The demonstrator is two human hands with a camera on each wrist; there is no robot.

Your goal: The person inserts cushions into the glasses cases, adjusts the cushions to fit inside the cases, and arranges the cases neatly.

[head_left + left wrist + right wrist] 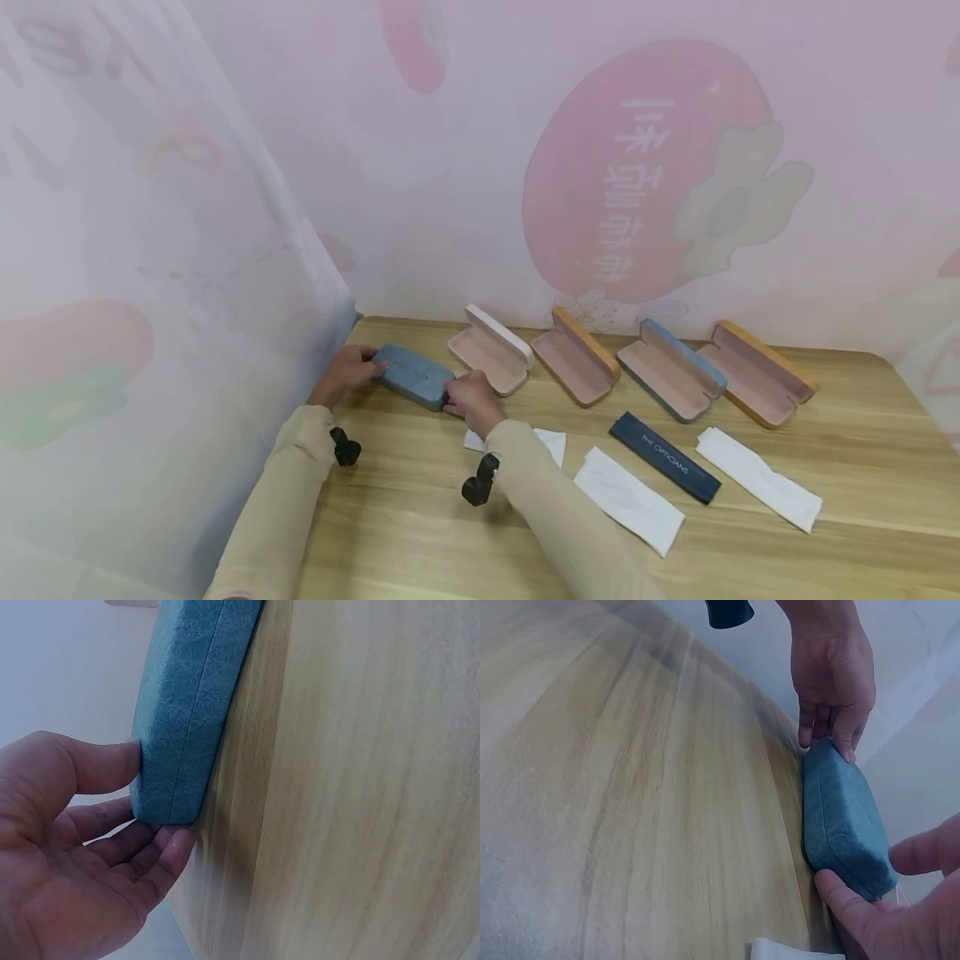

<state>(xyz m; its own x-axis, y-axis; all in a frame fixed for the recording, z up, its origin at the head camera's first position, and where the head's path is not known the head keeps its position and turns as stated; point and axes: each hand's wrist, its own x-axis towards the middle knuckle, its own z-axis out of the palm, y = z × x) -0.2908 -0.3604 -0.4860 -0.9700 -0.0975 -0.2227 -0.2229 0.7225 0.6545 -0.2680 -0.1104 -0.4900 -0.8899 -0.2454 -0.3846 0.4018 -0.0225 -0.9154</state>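
A closed blue glasses case lies at the left rear of the wooden table, with a hand at each end. My left hand holds its left end, the thumb on the top face and the fingers curled around the end near the tabletop. At the other end, my right hand grips the corner between thumb and fingers. In the right wrist view the blue case shows a seam along its side, and both hands touch it. Its contents are hidden.
Open glasses cases stand in a row behind: white, orange, blue and orange. In front lie folded white cloths and a dark pouch lettered "THE OPTICIANS". Another white cloth is partly under my right forearm.
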